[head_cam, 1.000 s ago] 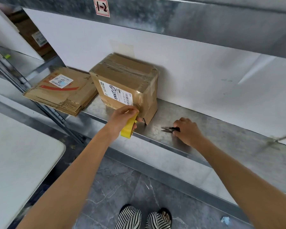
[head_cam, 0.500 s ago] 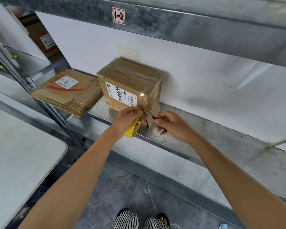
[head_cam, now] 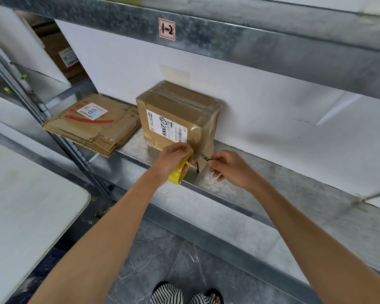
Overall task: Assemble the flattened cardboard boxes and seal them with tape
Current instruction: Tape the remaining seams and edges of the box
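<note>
Stack of flattened brown cardboard boxes (head_cam: 92, 126) lies centre-left on the grey metal shelf (head_cam: 272, 187), with the taped-up brown cardboard box (head_cam: 176, 115) touching it. The left hand (head_cam: 173, 159) has its fingers gripping a yellow tape roll (head_cam: 177, 175) at the box's bottom corner. The right hand (head_cam: 230, 170) has its fingers pinching black snips (head_cam: 204, 157), blades hard to make out.

Both bare arms are reaching forward; the left hand (head_cam: 173, 160) is gripping a yellow tape roll (head_cam: 176, 176), the right hand (head_cam: 230, 170) is pinching small metal snips (head_cam: 205, 158)

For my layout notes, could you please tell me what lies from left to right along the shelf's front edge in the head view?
Flat cardboard → left hand gripping tape → snips → right hand.
</note>
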